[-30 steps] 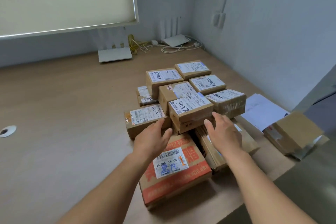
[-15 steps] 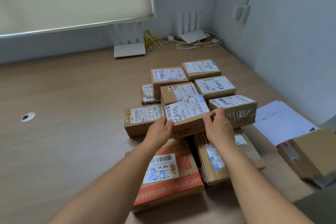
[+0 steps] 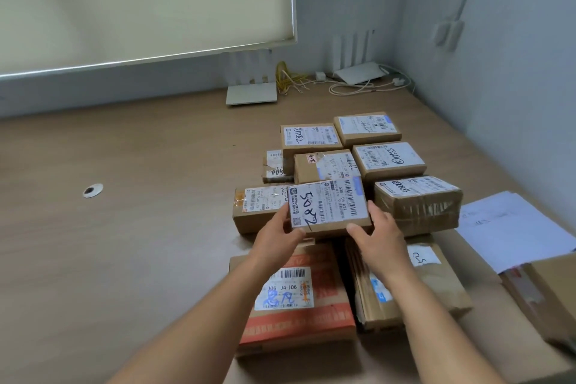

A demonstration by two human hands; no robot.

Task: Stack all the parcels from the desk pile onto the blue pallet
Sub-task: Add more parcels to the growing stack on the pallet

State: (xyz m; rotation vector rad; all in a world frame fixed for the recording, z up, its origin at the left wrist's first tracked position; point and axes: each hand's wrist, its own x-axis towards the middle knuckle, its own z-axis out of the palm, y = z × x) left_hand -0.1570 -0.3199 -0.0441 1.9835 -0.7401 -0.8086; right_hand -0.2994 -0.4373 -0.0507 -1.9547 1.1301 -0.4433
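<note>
On the wooden desk, one parcel is gripped at the near edge of the pile; the blue pallet is not in view.
Most of the pile sits two layers deep on the desk, with an orange-printed box at the bottom front and a taped parcel just beside the labelled parcel, which tilts toward the camera. The left hand and the right hand clamp its two sides, thumbs curled over the near corners, right fingers pressed together along the far side. The grip holds only the edges, so the parcel could slip if it is heavy. The right fingers are wedged close to the taped parcel and may drag it off its perch on the way out.
</note>
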